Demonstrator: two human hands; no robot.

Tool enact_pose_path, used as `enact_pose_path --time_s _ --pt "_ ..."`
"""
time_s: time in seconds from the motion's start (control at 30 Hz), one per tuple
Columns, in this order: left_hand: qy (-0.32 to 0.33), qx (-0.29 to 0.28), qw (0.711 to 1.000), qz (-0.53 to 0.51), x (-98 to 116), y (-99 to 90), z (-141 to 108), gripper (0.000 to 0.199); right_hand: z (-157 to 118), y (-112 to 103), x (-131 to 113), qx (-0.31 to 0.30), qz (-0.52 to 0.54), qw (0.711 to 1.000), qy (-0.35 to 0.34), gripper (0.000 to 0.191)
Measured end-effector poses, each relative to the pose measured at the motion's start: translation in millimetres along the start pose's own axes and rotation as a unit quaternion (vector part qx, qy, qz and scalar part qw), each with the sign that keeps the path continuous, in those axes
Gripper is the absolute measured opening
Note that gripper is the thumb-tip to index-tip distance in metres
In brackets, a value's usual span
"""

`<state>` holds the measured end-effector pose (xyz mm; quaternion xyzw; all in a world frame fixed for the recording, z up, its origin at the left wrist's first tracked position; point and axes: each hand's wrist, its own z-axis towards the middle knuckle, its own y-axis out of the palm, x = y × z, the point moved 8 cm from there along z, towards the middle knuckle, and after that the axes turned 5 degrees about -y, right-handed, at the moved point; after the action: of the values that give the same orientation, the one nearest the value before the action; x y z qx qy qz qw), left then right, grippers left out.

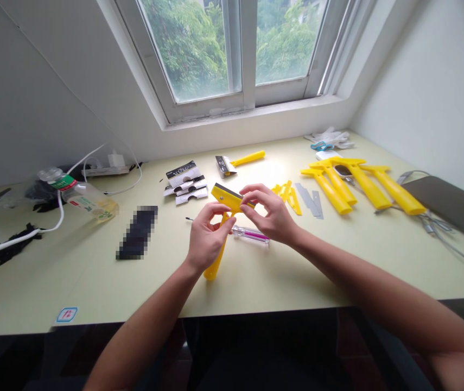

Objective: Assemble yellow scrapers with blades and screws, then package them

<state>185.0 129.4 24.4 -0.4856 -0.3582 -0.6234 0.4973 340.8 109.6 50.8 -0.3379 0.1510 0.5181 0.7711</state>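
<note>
Both my hands hold a yellow T-shaped scraper (224,197) above the table, head tilted and handle pointing down toward me. A dark strip, seemingly a blade, runs along the head's upper edge. My left hand (207,237) is closed around the neck, fingertips on the head's underside. With thumb and fingers, my right hand (272,214) pinches the head's right end, hiding it. Behind my hands lies a screwdriver (252,235) with a clear and purple handle. Right of them are loose yellow plastic strips (294,201) and grey flat blades (310,201).
Several yellow scraper handles (330,193) lie at the right, near a dark laptop-like slab (449,203). Printed card sleeves (185,183) and a sleeved scraper (248,158) lie toward the window. A phone-like pixelated black thing (137,232) and tipped bottle (87,200) are left.
</note>
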Motion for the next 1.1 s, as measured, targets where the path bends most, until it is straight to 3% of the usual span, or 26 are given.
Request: enact_pose_path --time_s 0.2,0.37,0.53,0.6,0.7,0.8,0.87,0.93,1.0,1.1 --pt "-0.009 0.003 1.000 -0.001 -2.3 -1.3 0.9 0.018 -3.5 10.4 13.7 -0.033 0.097 0.992 0.072 0.006" --pt "0.004 0.004 1.000 0.010 -3.6 -2.2 0.8 0.018 -8.9 21.9 33.3 -0.037 0.296 0.937 0.183 0.029" --pt "0.031 0.004 0.994 0.105 -1.3 -0.9 -1.2 0.019 -9.5 25.8 42.8 -0.078 0.309 0.925 0.209 0.031" --pt "0.071 0.002 0.974 0.213 5.1 2.2 -3.5 0.024 -9.7 26.5 44.9 -0.069 0.317 0.921 0.215 0.029" --pt "0.128 -0.016 0.916 0.379 11.0 11.3 -7.8 0.034 -11.5 30.0 46.7 -0.047 0.335 0.911 0.235 0.030" --pt "0.143 -0.033 0.875 0.462 8.5 16.4 -9.4 0.041 -14.3 34.6 46.2 -0.039 0.337 0.907 0.248 0.033" --pt "0.141 -0.035 0.866 0.478 6.6 16.2 -8.8 0.043 -15.6 35.6 46.4 -0.037 0.344 0.903 0.253 0.034" --pt "0.131 -0.039 0.877 0.461 5.2 14.1 -6.6 0.042 -15.1 34.6 47.9 -0.052 0.352 0.898 0.260 0.035" --pt "0.115 -0.045 0.901 0.417 4.3 10.3 -2.6 0.038 -9.9 27.7 51.8 -0.081 0.317 0.911 0.252 0.033" --pt "0.057 -0.055 0.949 0.307 -1.0 0.6 6.7 0.031 9.2 3.9 64.2 -0.125 0.070 0.971 0.193 0.028"
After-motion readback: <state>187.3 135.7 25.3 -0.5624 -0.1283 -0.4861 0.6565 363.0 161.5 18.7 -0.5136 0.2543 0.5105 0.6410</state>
